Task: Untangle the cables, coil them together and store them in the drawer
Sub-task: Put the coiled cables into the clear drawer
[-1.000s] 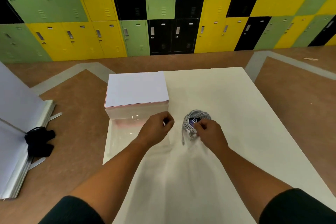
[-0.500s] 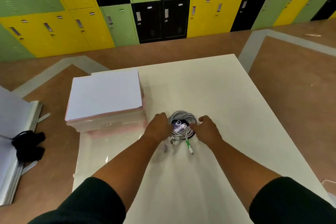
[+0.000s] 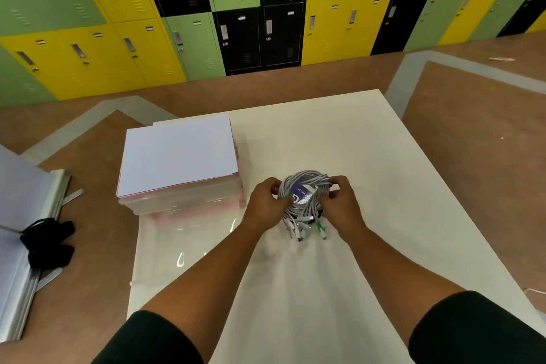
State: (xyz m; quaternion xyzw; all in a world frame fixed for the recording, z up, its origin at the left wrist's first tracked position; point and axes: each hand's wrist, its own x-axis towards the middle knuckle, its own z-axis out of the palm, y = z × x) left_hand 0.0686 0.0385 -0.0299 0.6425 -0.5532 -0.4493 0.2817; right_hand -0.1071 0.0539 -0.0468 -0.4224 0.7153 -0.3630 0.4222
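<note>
Grey coiled cables (image 3: 308, 179) at frame centre over the white desk (image 3: 369, 133) are gripped on opposite rims by the left hand (image 3: 263, 204) and the right hand (image 3: 344, 207), plugs hanging toward the lower edge, and the translucent plastic drawer box (image 3: 183, 203) lies left, nearer the left hand.

A wall of green, yellow and black metal lockers (image 3: 206, 9) runs across the back. The brown floor (image 3: 472, 142) carries grey bands (image 3: 472, 68). A glossy white rectangular counter (image 3: 384, 171) stands mid-room, with pale grey flat panels (image 3: 17, 201) at left.
</note>
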